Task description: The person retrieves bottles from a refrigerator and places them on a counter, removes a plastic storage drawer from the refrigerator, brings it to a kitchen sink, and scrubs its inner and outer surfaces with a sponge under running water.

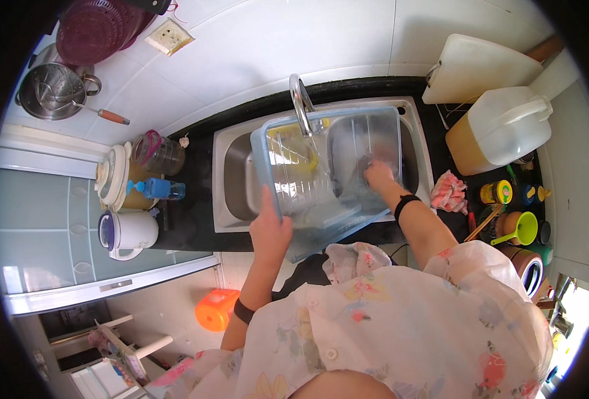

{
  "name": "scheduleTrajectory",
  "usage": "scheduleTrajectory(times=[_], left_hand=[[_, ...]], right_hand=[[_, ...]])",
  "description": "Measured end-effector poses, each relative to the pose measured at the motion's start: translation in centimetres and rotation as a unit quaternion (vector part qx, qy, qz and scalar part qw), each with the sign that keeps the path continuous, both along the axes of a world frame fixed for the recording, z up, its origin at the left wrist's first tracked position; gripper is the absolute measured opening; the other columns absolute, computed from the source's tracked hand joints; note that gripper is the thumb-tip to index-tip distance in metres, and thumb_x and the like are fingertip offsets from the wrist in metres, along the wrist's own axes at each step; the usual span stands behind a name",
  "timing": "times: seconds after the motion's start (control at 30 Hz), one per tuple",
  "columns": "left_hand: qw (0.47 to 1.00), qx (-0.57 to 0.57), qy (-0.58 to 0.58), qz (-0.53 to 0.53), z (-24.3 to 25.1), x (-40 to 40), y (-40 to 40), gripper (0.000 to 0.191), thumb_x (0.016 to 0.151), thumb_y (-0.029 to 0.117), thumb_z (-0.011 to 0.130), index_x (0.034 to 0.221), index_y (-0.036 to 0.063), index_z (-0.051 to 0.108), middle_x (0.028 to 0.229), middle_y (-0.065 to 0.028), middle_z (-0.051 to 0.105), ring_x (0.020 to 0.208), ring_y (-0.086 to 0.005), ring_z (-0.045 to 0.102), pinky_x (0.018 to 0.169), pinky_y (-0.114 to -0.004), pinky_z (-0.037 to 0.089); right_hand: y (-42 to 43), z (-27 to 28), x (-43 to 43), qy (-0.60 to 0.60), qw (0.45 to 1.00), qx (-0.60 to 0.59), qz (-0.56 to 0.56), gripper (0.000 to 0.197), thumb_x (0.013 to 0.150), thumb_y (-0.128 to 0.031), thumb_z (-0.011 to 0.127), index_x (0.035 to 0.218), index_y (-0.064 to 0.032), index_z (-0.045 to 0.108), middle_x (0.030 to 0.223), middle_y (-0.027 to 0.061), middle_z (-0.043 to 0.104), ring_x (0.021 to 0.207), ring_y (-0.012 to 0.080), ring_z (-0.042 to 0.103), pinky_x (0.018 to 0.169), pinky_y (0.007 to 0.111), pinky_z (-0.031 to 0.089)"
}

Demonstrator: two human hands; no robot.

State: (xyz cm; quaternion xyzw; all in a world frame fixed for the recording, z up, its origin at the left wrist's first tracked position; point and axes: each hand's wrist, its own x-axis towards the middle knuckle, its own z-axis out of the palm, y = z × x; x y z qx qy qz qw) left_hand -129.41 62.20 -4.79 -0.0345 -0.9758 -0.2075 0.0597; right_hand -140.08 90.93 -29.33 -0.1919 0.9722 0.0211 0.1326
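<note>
A large translucent bluish plastic bin (294, 194) lies tilted across the stainless steel double sink (234, 144), its near end reaching past the counter's front edge. My left hand (270, 229) grips the bin's left rim, index finger stretched along it. Inside the bin, on its right side, my right hand (380, 174) is closed around something dark and blurred, pressed near the wall; the fingertips are hard to make out. From the chrome faucet (300, 102) above the bin, water runs down into it. Something yellow (304, 154) shows at the bin's upper left.
At left stand a blue pump bottle (162, 189), a white kettle (137, 230) and a glass jar (164, 154). A pink cloth (449, 192), a large plastic jug (499, 129), a green ladle (524, 228) and several jars crowd the right. An orange stool (215, 309) is below.
</note>
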Motion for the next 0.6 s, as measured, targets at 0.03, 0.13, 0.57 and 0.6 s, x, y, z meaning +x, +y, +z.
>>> scheduleTrajectory(times=[0.03,0.13,0.57,0.6], left_hand=[[1.000,0.001,0.000,-0.005,0.0,-0.2,0.4,0.075,0.069,0.009,0.055,0.138,-0.0011,0.028,0.093,-0.0249,0.062,0.073,-0.0417,0.061,0.065,-0.048,0.048],[1.000,-0.028,-0.007,0.006,0.3,-0.2,0.5,0.074,0.069,0.009,0.055,0.138,-0.0022,0.028,0.091,-0.0251,0.062,0.071,-0.0419,0.061,0.064,-0.048,0.048],[0.999,-0.024,-0.036,0.022,1.3,-0.5,0.2,0.075,0.068,0.009,0.055,0.138,-0.0015,0.029,0.087,-0.0269,0.062,0.071,-0.0428,0.061,0.065,-0.049,0.049],[0.999,-0.028,-0.034,0.030,1.4,-0.5,0.0,0.075,0.068,0.009,0.055,0.138,-0.0015,0.029,0.086,-0.0269,0.062,0.071,-0.0429,0.061,0.065,-0.049,0.049]], right_hand=[[0.5,-1.8,1.0,0.023,0.998,-0.031,-0.040,0.016,0.076,-0.012,0.058,0.086,-0.0079,0.070,0.098,0.0072,0.066,0.107,0.0237,0.054,0.087,0.036,0.046],[-1.1,-0.3,2.6,-0.092,0.989,-0.036,-0.110,0.019,0.077,-0.014,0.060,0.092,-0.0064,0.069,0.099,0.0109,0.066,0.108,0.0269,0.056,0.088,0.039,0.047],[-1.8,3.0,0.9,-0.385,0.867,-0.302,-0.097,0.027,0.068,-0.010,0.068,0.093,-0.0059,0.059,0.082,0.0076,0.062,0.074,0.0194,0.060,0.061,0.035,0.047],[-2.0,3.3,0.7,-0.385,0.834,-0.356,-0.169,0.027,0.069,-0.009,0.068,0.094,-0.0064,0.058,0.081,0.0059,0.061,0.074,0.0183,0.060,0.061,0.034,0.047]])
